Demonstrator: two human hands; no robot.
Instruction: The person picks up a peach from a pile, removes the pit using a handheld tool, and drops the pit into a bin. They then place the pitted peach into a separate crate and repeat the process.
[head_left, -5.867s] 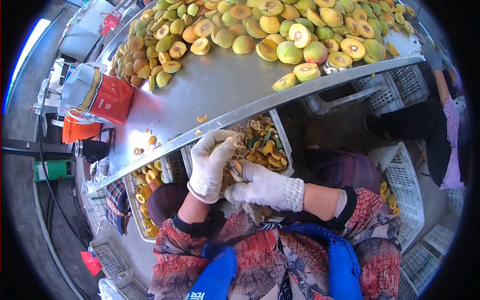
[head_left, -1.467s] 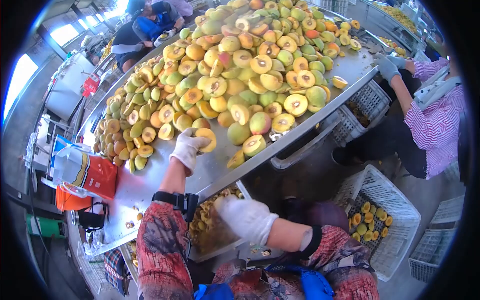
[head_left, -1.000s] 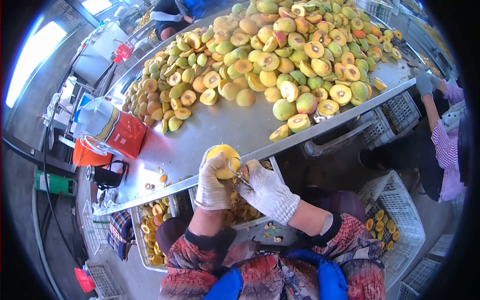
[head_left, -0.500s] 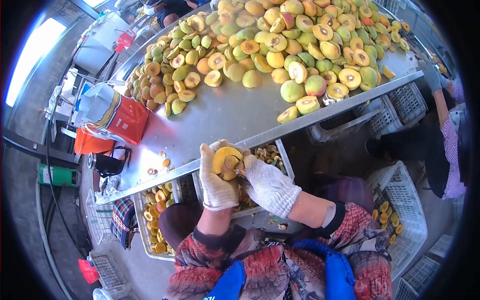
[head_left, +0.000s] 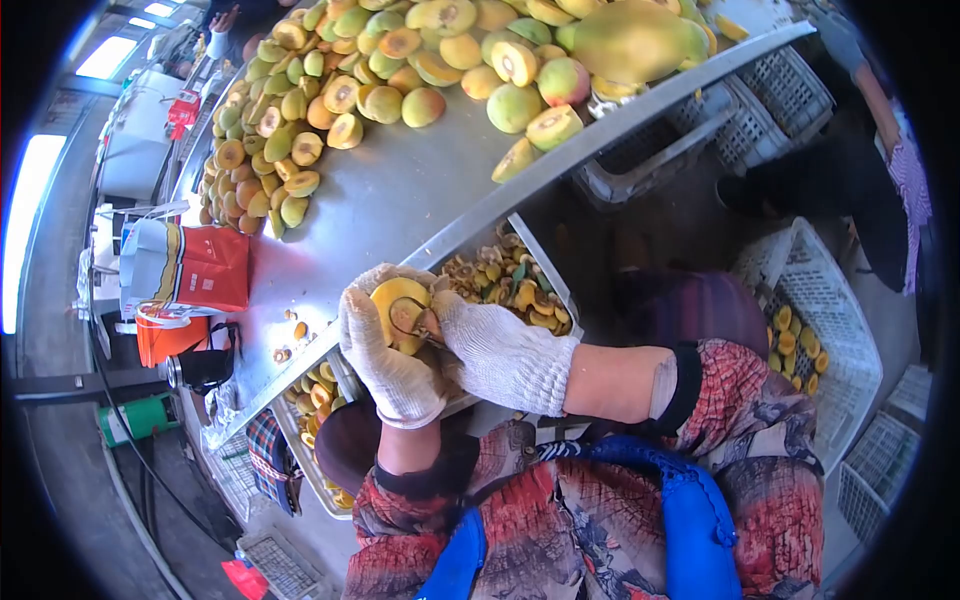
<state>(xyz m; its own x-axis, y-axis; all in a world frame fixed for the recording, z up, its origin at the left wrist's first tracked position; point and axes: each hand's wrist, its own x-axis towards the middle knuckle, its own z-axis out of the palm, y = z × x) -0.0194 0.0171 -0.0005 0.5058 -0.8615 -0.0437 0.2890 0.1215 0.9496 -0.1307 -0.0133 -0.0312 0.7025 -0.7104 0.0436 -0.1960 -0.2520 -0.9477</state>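
My left hand (head_left: 385, 355), in a white knit glove, is wrapped round a halved yellow peach (head_left: 390, 297), its cut face turned up. My gloved right hand (head_left: 500, 345) grips a small pitting knife (head_left: 410, 331) with a curved, loop-like metal blade. That blade lies against the pit area at the middle of the peach half; most of the handle is hidden in my fingers. Both hands are over the near edge of the metal table (head_left: 370, 190), above a crate (head_left: 548, 268) of pits and scraps.
A large heap of halved peaches (head_left: 300, 110) covers the table's far part. At left stand a red bag (head_left: 213, 268) and a black flask (head_left: 208, 365). Crates with peach halves flank my knees, including a white crate (head_left: 845, 340) at right. A co-worker's sleeve (head_left: 908, 195) shows at far right.
The camera view has turned and shifted, so the table and heap sit higher and further left. Both hands still hold the peach half and knife, with the blade still at its middle.
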